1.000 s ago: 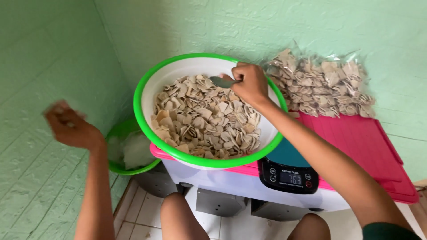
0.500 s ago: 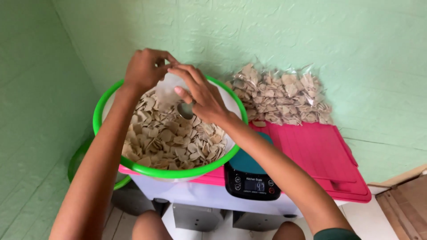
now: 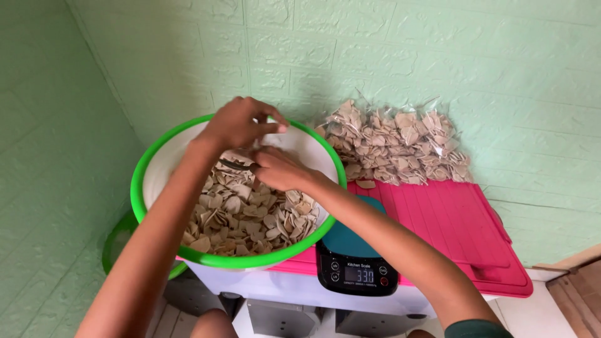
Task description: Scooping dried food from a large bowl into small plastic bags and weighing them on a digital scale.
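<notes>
Far left, well off from both my hands, there's a second green basin (image 3: 116,241) down low, mostly hidden behind my left forearm. Closer in is the big white basin with the green rim (image 3: 145,164), full of pale beige chips (image 3: 250,216) that look like little cut cracker pieces.

My left hand (image 3: 241,123) is up over the far side of that basin, fingers pinched together on what looks like the top of a clear plastic bag (image 3: 294,143), though it's hard to make out against the white wall of the basin. Right below it, nearly touching, my right hand (image 3: 278,169) is closed around a metal spoon (image 3: 235,165), with the spoon's bowl sticking out to the left, sitting just on top of the chips. The chips lie directly under both hands.

Right of my right forearm there's a black kitchen scale (image 3: 357,272) with a teal top, on a pink lid (image 3: 463,225). Further right and back, sealed clear bags of the same chips (image 3: 394,147) are piled against the green wall.
</notes>
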